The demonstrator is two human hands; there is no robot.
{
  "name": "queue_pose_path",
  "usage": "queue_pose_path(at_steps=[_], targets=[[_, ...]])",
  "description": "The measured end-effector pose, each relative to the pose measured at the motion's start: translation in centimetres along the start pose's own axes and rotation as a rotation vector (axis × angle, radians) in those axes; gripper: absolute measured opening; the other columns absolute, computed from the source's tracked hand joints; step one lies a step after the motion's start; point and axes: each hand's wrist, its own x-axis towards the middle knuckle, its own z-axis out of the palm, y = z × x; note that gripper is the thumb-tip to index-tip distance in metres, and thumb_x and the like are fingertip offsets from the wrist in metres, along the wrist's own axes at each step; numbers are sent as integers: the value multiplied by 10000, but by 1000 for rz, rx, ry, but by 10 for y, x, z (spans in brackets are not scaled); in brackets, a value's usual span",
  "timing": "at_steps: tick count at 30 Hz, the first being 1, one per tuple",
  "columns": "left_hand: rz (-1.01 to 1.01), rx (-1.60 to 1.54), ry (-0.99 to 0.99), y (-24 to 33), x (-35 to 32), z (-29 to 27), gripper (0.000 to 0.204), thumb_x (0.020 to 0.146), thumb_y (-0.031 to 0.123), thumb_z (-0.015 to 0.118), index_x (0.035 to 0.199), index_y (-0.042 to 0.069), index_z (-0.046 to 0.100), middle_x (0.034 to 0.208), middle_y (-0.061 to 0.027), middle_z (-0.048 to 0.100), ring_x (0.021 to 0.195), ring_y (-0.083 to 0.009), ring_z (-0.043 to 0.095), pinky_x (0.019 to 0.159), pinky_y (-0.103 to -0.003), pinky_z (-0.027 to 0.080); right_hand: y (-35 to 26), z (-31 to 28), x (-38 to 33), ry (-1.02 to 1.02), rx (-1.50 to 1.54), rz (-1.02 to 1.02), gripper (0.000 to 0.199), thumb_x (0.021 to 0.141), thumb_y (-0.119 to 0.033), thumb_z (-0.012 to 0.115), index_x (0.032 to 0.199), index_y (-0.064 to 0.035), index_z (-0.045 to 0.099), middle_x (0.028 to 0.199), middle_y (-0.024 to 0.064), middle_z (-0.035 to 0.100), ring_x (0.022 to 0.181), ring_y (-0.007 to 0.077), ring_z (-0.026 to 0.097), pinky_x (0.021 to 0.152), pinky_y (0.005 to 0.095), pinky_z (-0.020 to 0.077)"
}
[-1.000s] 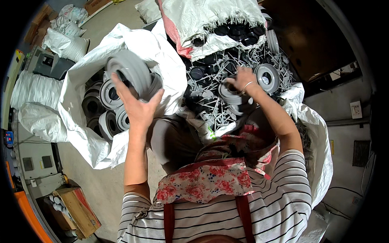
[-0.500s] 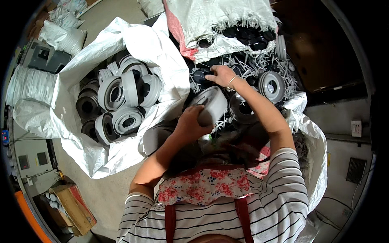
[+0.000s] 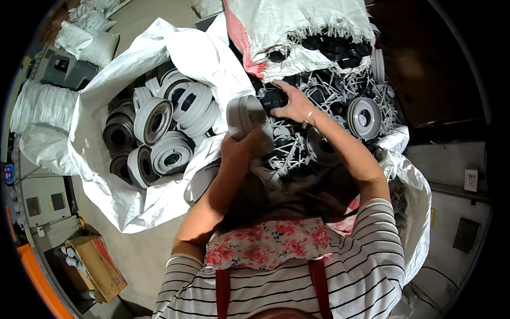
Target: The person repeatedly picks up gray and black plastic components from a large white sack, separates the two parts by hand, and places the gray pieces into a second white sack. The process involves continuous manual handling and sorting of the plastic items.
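Observation:
My left hand (image 3: 240, 151) is closed round a light grey, ridged plastic ring part (image 3: 245, 114), tilted up in front of my chest. Just right of it, my right hand (image 3: 298, 106) curls its thumb and fingers about a dark round plastic piece (image 3: 274, 99). Beneath both hands spreads a heap of black round parts and pale plastic sprue sticks (image 3: 289, 151). Two more grey ring parts lie there, one light ring (image 3: 364, 118) on the right and a darker ring (image 3: 320, 149) nearer me.
To the left stands a big white woven sack (image 3: 119, 212) with several grey rings (image 3: 154, 121) inside. A frayed white sack with black round parts (image 3: 297, 21) lies at the far side. Another white sack (image 3: 417, 196) is at my right; a cardboard box (image 3: 101, 266) sits low left.
My left hand has raised the grey ring part left and turned it on edge. My right hand has closed in on a dark round piece. Rings in the left sack have shifted.

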Motion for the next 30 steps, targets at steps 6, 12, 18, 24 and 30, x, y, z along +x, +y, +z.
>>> queue_pose_path(at_steps=[6,12,18,24,30], targets=[[66,-192,-316,-6,-4,0,441,854,173,598,1197,-76,475,1071,-145,593,943,-235,611,833,-357,496,-70,-15,-64,-65,-149,-282,697,629,-184,775,1248,-115,462,1070,178,496,944,380,551,818,396,475],[-10,-132,-416,7,-26,-7,435,848,205,619,1169,-62,496,1035,-121,601,921,-230,610,814,-365,504,-89,-31,-91,-112,-383,-506,651,622,-201,754,1190,-134,444,933,168,484,843,378,531,697,432,483],[75,2,-314,7,-50,6,302,837,133,637,1075,-41,569,912,-81,625,801,-178,609,745,-311,501,-95,-18,-112,24,-285,-368,666,659,-195,760,1246,-104,459,946,183,555,881,327,587,721,375,502],[142,10,-283,7,-65,18,248,804,57,646,1028,-30,584,879,-56,629,766,-134,599,705,-275,486,-97,-13,-116,-184,488,337,484,775,-335,724,991,80,598,705,182,634,570,218,638,504,284,502],[179,50,-327,-7,-59,8,292,781,87,676,1037,-20,583,898,-55,627,781,-121,587,707,-262,472,-91,-18,-124,-194,267,59,685,824,-560,575,844,124,607,646,148,631,463,206,611,403,279,486]])
